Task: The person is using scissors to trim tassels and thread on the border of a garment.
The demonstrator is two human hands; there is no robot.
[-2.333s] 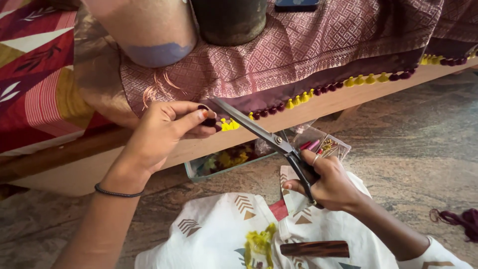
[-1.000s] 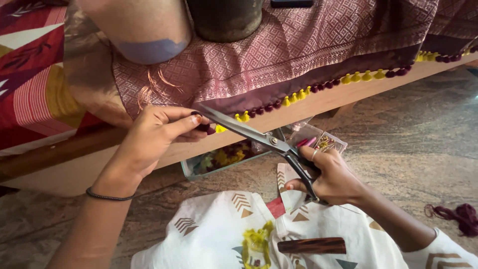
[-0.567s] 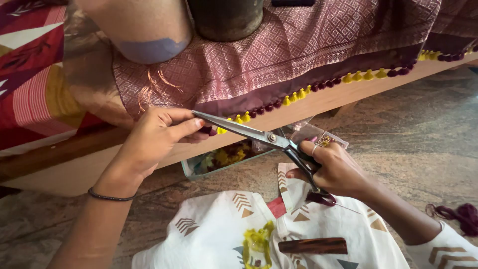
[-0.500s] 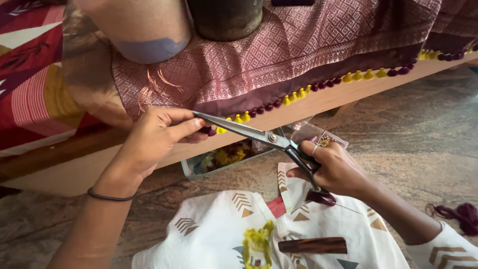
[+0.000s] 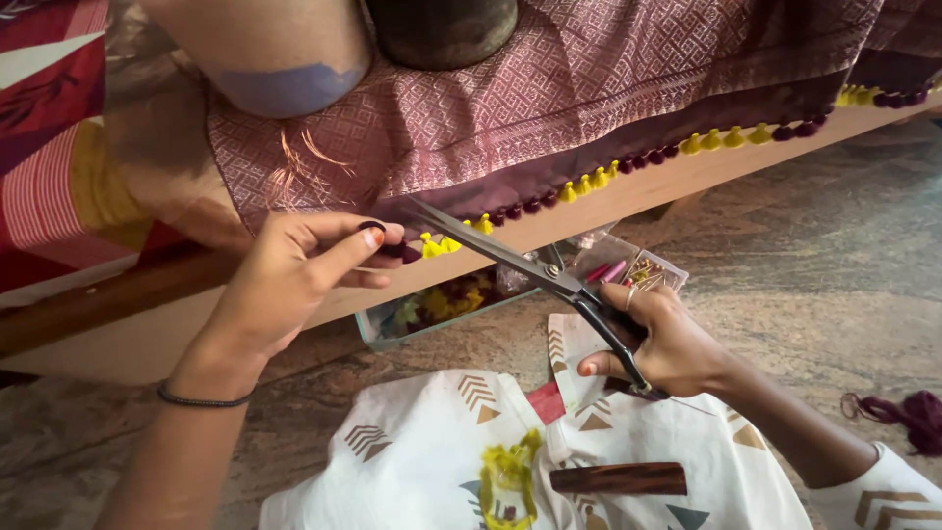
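Tassel at frame centre-left, pinched taut by left hand; right hand clenched on scissors, blades parted beside it: I'd snip close, clear of fabric.

The scissors' blade tips are hidden behind the left hand's fingers. Their handle loops are covered by the right hand. The box between the hands is partly hidden under the bench edge, its contents too small to identify.
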